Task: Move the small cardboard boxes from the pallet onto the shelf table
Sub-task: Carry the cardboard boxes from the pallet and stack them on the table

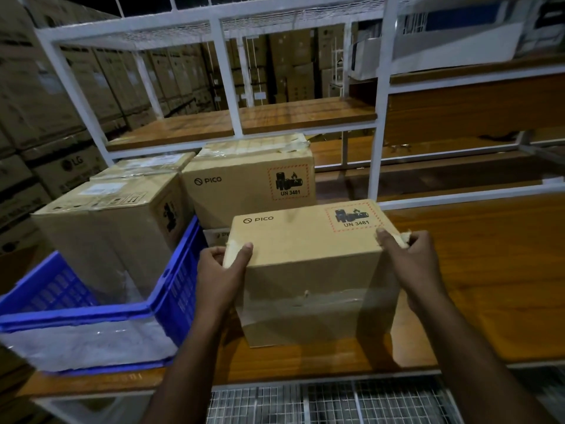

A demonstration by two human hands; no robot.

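Both hands, left (218,264) and right (409,255), have fingers curled over the top corners of the box (312,270), which sits on the bench (477,286). Stiff cardboard, probably light; taped faces look slippery, so corners grip best.

Counting on the shelf table (477,270): four small cardboard boxes showing, namely one held box (308,264) toward the front edge, one PICO box (250,182) behind it, one partly hidden box (214,235) between them, one flat box (143,165) at the back left. One blue crate (91,310) sitting at the left end, carrying one taller carton (113,221). Two hands showing: left hand (220,270), right hand (412,258).
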